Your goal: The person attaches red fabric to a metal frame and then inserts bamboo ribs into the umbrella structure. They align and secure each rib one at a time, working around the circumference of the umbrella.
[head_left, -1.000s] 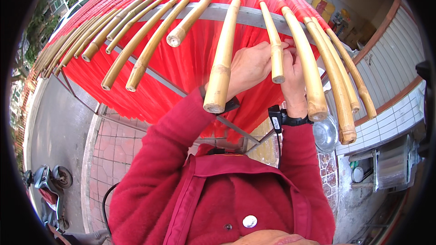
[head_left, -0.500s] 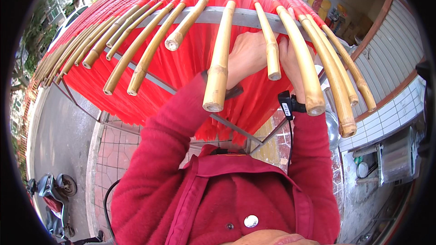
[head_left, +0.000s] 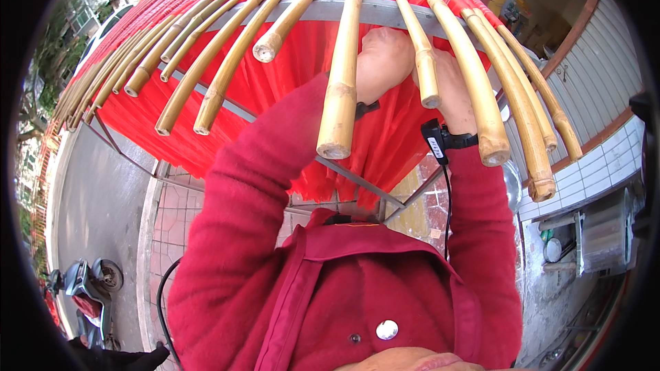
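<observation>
My left hand (head_left: pixel 385 69) reaches up under the curved metal bar (head_left: pixel 385 10) of a frame, its back toward me and its fingers curled out of sight. What it grips is hidden. Close beside it is my right hand (head_left: pixel 452 96), partly covered by a bamboo pole (head_left: pixel 419 62); its fingers cannot be made out. Red translucent cloth (head_left: pixel 302 124) hangs in folds behind and below both hands. Several bamboo poles with red wrapping, among them a thick one (head_left: pixel 342 82), rest across the bar with their cut ends toward me.
Metal struts (head_left: pixel 364 182) cross below the cloth. A parked scooter (head_left: pixel 89 295) stands on the road at lower left, near a dark shape (head_left: pixel 124 358). On the right are a ribbed shutter (head_left: pixel 591 69), a tiled wall (head_left: pixel 598 165) and a clear-sided box (head_left: pixel 605 233).
The poles and bar sit slightly higher and further right in view. My left hand has turned and its fingers are more curled. More of the dark shape shows at lower left.
</observation>
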`<state>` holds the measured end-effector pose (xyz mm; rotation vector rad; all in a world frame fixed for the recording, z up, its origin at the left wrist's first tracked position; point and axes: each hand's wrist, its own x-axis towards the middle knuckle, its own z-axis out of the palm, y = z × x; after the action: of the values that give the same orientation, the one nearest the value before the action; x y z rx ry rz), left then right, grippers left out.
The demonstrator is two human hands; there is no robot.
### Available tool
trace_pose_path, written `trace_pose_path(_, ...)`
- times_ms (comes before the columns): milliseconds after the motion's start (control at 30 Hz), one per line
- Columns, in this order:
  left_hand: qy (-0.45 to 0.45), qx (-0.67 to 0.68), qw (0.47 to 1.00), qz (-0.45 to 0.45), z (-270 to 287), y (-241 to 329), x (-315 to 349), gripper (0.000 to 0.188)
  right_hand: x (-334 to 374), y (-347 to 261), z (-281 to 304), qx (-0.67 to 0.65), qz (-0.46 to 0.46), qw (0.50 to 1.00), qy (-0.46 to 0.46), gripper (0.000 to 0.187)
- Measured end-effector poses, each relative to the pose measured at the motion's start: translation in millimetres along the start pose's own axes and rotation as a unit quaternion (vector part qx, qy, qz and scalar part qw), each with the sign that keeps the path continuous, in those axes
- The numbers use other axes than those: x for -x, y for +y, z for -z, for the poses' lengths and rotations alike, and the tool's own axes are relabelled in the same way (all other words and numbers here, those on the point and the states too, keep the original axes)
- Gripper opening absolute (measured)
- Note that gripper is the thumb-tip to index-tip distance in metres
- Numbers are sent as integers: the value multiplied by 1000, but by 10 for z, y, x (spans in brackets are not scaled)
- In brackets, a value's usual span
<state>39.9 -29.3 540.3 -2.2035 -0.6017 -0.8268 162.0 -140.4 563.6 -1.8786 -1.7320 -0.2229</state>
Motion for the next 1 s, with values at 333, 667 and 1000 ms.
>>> trace_pose_path(333,-95,59,992,59,-299,131,317,50,174,211,-547,97,31,988,117,43)
trace_pose_path(667,18,-38,999,-13,-237,-117,410,48,311,402,-352,34,-113,993,4,31)
trace_pose_path(1000,-148,45,988,4,119,239,534,69,397,346,-765,203,3,978,55,80)
